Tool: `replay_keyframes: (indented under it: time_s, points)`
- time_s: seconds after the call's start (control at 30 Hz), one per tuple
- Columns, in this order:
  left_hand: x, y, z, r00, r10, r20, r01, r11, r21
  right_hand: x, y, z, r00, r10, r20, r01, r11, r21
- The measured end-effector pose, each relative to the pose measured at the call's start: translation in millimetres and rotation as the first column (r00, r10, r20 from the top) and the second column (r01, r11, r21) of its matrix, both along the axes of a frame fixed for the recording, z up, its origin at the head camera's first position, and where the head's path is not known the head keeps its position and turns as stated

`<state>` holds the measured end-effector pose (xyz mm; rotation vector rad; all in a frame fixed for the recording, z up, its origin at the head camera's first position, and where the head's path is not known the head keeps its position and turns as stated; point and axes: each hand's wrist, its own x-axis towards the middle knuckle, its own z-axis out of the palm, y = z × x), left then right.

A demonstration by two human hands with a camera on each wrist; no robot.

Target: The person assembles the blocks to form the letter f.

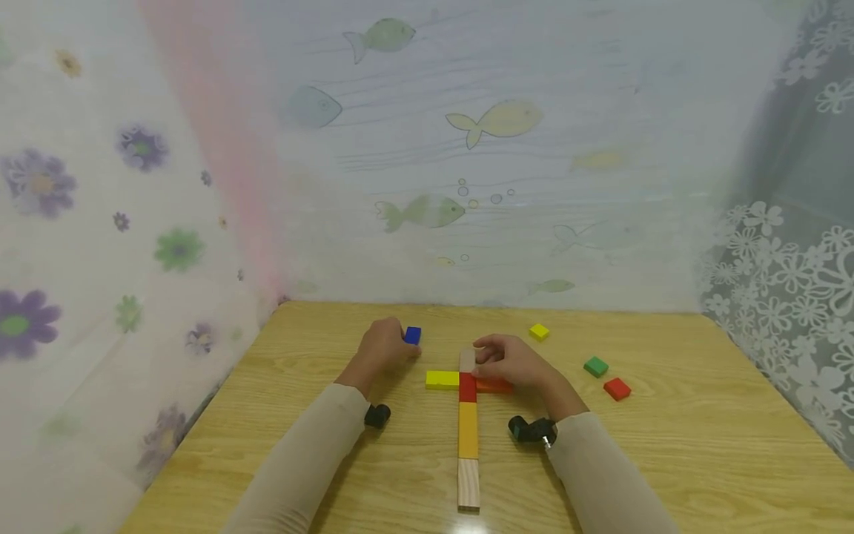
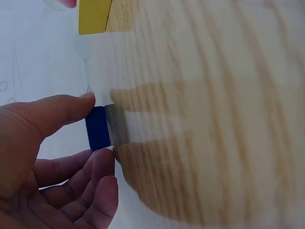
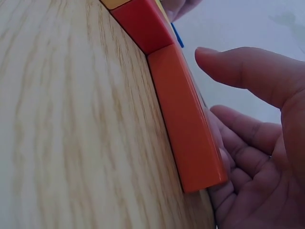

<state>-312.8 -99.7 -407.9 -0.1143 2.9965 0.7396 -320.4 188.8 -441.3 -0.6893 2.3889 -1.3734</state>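
Observation:
My left hand (image 1: pixel 388 345) pinches a small blue block (image 1: pixel 413 336) between thumb and fingertips, close over the table. In the left wrist view the thumb is on one end of the blue block (image 2: pixel 98 128) and the fingers at the other. My right hand (image 1: pixel 514 361) hovers by the head of a cross of flat blocks, thumb and fingers apart, its fingertips beside a plain wooden block (image 1: pixel 466 360). The cross has a red block (image 1: pixel 468 387) at its centre, a yellow block (image 1: pixel 442 380) on the left and an orange block (image 3: pixel 183 119) on the right, partly hidden by that hand.
Below the red centre run an amber block (image 1: pixel 468 430) and a plain wooden block (image 1: pixel 468 482). On the right of the table lie a small yellow block (image 1: pixel 539 332), a green block (image 1: pixel 596 366) and a red block (image 1: pixel 617 389). A fish-printed curtain (image 1: pixel 414 170) hangs behind.

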Motion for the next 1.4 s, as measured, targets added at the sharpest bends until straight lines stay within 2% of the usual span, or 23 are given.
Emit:
replay_keyframes:
  time_s: [0.27,0.5,0.7,0.93,1.17,1.4]
  points:
    - [0.5,3,2.1,1.000,0.006,-0.010,-0.006,1.000,-0.007,0.7,0,2.5,1.000,0.009,-0.009,-0.009,1.000,0.002]
    - [-2.8,4,4.7,1.000,-0.021,-0.017,0.021,1.000,-0.014,1.6,1,3.6,0.999,0.029,-0.023,-0.029,1.000,-0.009]
    - [-7.1,6,6.1,0.998,-0.038,-0.053,0.037,0.999,-0.019,0.0,2,1.8,0.999,0.032,-0.018,-0.032,0.999,-0.023]
    - [-13.2,18,10.0,0.996,-0.058,-0.067,0.061,0.997,0.043,0.0,2,1.1,0.999,0.025,-0.021,-0.026,0.999,-0.020]
    - [-12.4,38,12.7,0.998,-0.035,-0.057,0.039,0.998,0.059,6.5,4,3.0,0.999,0.025,-0.023,-0.026,0.999,-0.019]
    - [-12.9,48,5.3,0.996,-0.054,-0.067,0.065,0.984,0.164,7.8,7,2.5,1.000,0.028,-0.010,-0.028,0.999,-0.017]
